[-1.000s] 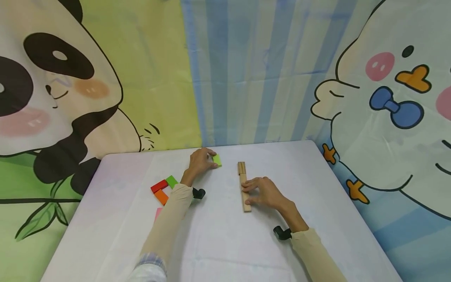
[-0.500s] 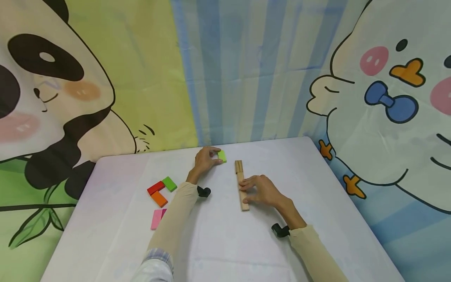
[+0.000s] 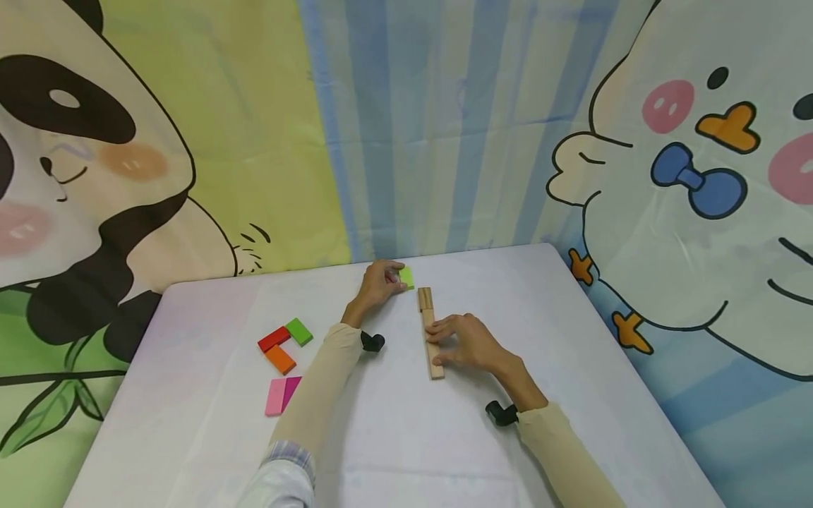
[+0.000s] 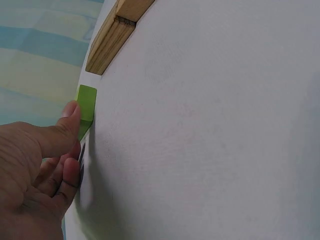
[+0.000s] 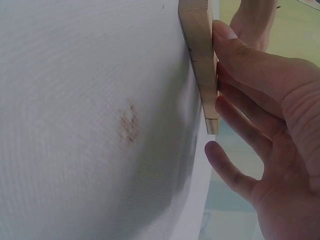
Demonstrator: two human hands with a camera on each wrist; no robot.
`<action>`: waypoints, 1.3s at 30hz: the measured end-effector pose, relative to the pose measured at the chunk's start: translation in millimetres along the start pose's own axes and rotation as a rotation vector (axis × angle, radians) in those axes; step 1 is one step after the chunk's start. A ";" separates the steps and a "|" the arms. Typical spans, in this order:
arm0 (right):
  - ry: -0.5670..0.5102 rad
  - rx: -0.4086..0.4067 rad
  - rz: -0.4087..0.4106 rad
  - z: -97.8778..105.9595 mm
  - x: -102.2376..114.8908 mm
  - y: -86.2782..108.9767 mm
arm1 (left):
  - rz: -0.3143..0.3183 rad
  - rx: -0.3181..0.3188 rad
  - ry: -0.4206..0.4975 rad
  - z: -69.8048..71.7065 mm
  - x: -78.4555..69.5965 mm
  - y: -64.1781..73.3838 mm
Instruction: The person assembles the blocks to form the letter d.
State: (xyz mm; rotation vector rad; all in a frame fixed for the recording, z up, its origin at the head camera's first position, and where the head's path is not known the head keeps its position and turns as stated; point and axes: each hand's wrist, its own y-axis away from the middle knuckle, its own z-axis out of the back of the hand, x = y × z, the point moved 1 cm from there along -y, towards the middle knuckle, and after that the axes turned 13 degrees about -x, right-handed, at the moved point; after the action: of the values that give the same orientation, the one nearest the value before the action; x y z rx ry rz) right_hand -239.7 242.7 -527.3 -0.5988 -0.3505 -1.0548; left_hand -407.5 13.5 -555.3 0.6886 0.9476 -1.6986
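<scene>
My left hand (image 3: 380, 282) pinches a light green block (image 3: 406, 277) between thumb and fingers near the table's far edge. In the left wrist view, the green block (image 4: 87, 104) stands out past the thumb, close to the end of a wooden block (image 4: 107, 45). Plain wooden blocks (image 3: 428, 317) lie end to end in a straight row, the far piece darker-grained. My right hand (image 3: 466, 343) rests its thumb and fingertips on the nearer part of this row. In the right wrist view, the thumb (image 5: 225, 32) touches the wood (image 5: 197, 37), with loosely extended fingers beside it.
Left of my left arm, a red block (image 3: 274, 339), a green block (image 3: 298, 331) and an orange block (image 3: 280, 360) lie in an angled group. Nearer me are a pink block (image 3: 275, 397) and a magenta one (image 3: 290, 389). A patterned cloth hangs behind the white table (image 3: 406, 437).
My left hand has moved right with the light green block, nearer the far end of the wooden row. My right hand stays on the wood. The head view has shifted slightly.
</scene>
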 end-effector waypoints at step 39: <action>-0.016 0.018 -0.042 0.2 -2.6 -2.5 | 0.002 0.077 0.030 -16.9 -15.2 -14.4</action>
State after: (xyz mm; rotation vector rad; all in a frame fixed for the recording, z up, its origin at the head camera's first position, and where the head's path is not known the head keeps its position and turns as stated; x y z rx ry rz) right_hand -243.1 243.8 -527.8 -0.5860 -0.3879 -1.0862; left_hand -416.4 37.8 -548.1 0.7672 0.9060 -1.7347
